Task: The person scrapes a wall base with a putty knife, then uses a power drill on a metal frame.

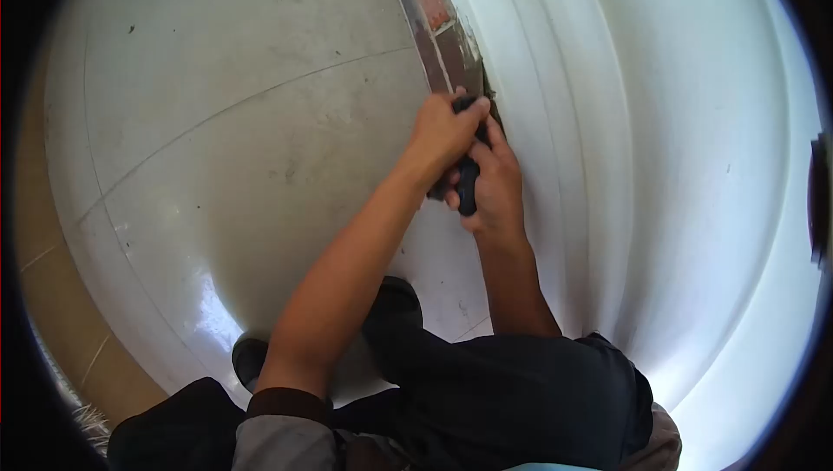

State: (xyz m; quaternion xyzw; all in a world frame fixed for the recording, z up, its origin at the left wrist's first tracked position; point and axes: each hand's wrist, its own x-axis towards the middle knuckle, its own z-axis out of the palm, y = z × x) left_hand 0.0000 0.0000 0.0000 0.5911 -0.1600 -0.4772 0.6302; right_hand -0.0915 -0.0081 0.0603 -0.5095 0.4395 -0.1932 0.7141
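Observation:
Both my hands are closed on a tool with a black handle [468, 186], down by the foot of the white wall. My right hand [499, 180] wraps the lower part of the handle. Higher up, my left hand [444, 128] grips the tool's dark upper part, its thumb over the top. My fingers cover most of the tool, so I cannot make out its kind or its working end. Just beyond my hands runs a strip of red-brown brick tiles [425, 16], with a rough, broken edge along the wall side.
The white stepped moulding [555, 81] of the wall rises close on my right. Pale glossy floor tiles [260, 107] with dark joints spread to the left, bordered by tan tiles [52, 297]. My dark shoes [395, 302] and trousers [521, 393] are below.

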